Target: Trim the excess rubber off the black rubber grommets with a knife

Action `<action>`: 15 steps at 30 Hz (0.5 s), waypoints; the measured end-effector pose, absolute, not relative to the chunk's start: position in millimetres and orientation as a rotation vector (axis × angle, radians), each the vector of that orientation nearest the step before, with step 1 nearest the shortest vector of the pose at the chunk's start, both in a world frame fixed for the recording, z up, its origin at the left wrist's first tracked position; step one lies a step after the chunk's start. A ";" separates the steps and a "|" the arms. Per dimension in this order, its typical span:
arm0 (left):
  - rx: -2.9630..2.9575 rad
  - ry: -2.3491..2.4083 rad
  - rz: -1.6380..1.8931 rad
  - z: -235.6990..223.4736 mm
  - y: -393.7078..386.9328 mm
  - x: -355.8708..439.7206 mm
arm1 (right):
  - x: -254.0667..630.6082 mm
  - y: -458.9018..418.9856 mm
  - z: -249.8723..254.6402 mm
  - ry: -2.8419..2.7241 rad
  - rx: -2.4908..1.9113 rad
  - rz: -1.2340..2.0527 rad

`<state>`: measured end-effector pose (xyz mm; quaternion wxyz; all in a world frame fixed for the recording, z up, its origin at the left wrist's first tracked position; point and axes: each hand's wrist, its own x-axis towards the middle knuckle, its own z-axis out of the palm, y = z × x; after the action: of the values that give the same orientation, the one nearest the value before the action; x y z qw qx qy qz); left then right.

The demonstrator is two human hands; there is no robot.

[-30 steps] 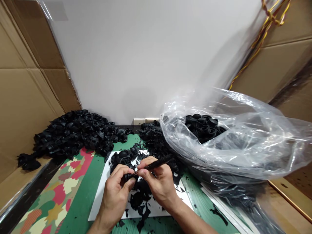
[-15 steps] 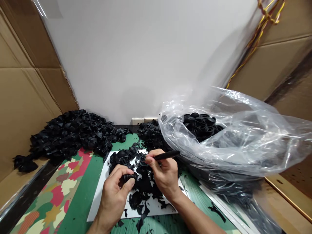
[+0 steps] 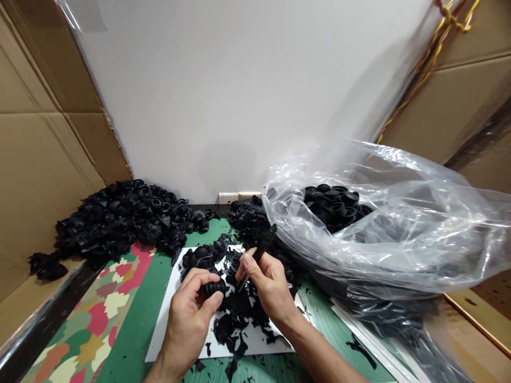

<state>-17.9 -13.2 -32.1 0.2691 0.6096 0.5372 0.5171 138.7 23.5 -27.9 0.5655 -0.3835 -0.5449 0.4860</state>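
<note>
My left hand (image 3: 187, 314) is shut on a black ribbed rubber part (image 3: 215, 288), pinching it between thumb and fingers above a white sheet (image 3: 257, 344). My right hand (image 3: 270, 287) grips a black-handled craft knife (image 3: 264, 241) upright, its thin tip close to the ribbed part and a small cluster of similar parts (image 3: 203, 259). Black rubber scraps (image 3: 239, 308) lie heaped on the sheet just beneath both hands. Fingers hide part of the held piece.
A large heap of black ribbed parts (image 3: 131, 218) lies against the cardboard-lined back left. At right, a clear plastic bag (image 3: 383, 229) holds more parts (image 3: 329, 207). A green table (image 3: 131, 314) with scattered scraps and a camouflage-patterned strip (image 3: 91, 314) lies below.
My right hand has turned the knife from nearly level to almost upright, its tip now pointing down. My left hand still holds the same ribbed part, with little movement.
</note>
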 end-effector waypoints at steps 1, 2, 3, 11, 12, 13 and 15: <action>1.646 1.455 1.391 -32.6 -13.2 -17.9 | 138.5 23.7 -28.3 -1.311 -0.952 1.166; 1.645 1.461 1.391 -33.2 -13.2 -18.0 | 137.9 23.7 -28.7 -1.336 -0.991 1.200; 1.641 1.463 1.393 -33.8 -13.2 -18.1 | 136.8 23.4 -29.3 -1.359 -1.014 1.247; 1.580 1.418 1.428 -34.8 -12.0 -18.7 | 123.3 18.0 -35.6 -1.426 -1.031 1.490; 1.572 1.417 1.427 -34.6 -11.6 -18.6 | 122.6 18.1 -36.1 -1.395 -1.033 1.507; 1.561 1.421 1.427 -34.3 -11.3 -18.3 | 122.2 18.6 -36.7 -1.365 -1.041 1.525; 1.530 1.434 1.424 -33.8 -10.8 -17.7 | 122.0 20.0 -38.2 -1.313 -1.063 1.563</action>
<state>-17.7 -10.8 -33.8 0.2989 0.5762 0.5397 0.5361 122.0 20.0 -38.2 0.4078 -0.4218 -0.5209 0.6200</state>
